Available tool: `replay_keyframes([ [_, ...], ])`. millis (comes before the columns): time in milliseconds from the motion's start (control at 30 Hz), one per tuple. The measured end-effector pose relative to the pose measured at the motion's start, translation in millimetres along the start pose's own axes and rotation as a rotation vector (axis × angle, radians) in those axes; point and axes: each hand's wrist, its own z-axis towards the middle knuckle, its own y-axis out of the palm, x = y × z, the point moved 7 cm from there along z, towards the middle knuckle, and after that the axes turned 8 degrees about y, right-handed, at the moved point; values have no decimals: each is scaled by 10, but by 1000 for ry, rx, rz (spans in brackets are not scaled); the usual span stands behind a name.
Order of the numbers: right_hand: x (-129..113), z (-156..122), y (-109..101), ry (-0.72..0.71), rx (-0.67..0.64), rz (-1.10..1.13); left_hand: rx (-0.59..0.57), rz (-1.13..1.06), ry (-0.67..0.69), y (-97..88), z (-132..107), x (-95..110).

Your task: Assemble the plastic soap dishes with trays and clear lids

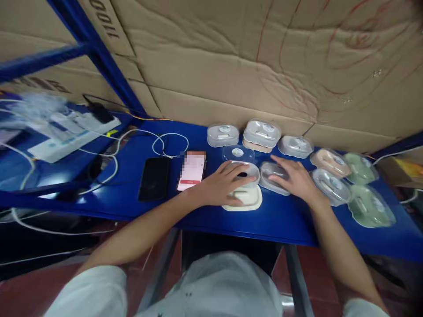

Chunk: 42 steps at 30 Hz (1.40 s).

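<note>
Blue tabletop [280,219], two busy hands

From the head camera, big brown cardboard [211,66] stands behind the tabletop. Near the middle, the left hand [216,187] has its fingers over a white tray [253,170]. I can't tell if its grip is tight or just resting. That tray is just to the right of the left palm, and its long side runs left to right. Below it, partly under the thumb, is a cream tray [251,197]. Just behind is a clear lid [237,152].

A clear box [268,171] is right beside the white tray. Its long side runs left to right, with the right end a bit nearer the person. The right hand [299,179] is the closer one, at that end, with its thumb and fingers spread wide.

More boxes stand around: a stack [262,133] at the back, and a pink box [330,163] and green boxes [370,205] past the right hand. A bright phone [192,169] sits near the left wrist. The clear box crowds the white tray's right side.
</note>
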Motion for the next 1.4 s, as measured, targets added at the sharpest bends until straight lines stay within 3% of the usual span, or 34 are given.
replay_keyframes([
  [67, 2, 42, -66, 26, 131, -54, -14, 16, -22, 8, 8, -48],
  [167, -95, 30, -176, 18, 216, -79, -12, 10, -35, 1, 14, -91],
  [300, -408, -184, -243, -41, 68, -50, 34, -31, -27, -54, 4, -110],
  [433, -559, -563, -136, 44, -26, -171, 66, -45, -59, -103, -24, -175],
  [533, -516, -768, -25, 74, -24, -125, 63, -45, -67, -107, -34, -212],
  [667, -355, -796, 5, 64, -63, 35, 57, -26, -60, -83, -22, -202],
  [867, -167, -591, -318, 89, -195, 169, 121, -81, -76, -147, -23, -198],
  [967, -112, -312, -618, 131, -131, 168, 186, -100, -163, -311, -41, -480],
  [1033, -112, -2, -781, 111, -4, 148, 179, -75, -257, -415, -54, -831],
  [1100, -126, 372, -804, 52, 93, 106, 115, -39, -343, -471, -58, -1243],
  [1233, 10, 1095, -401, 77, 2, -6, 41, -71, -537, -479, -73, -1963],
  [1300, 119, 1313, -197, 121, -67, -4, 35, -136, -566, -436, -63, -2116],
  [1400, 208, 1423, -108, 95, -75, 52, 65, -167, -560, -388, -85, -2134],
])
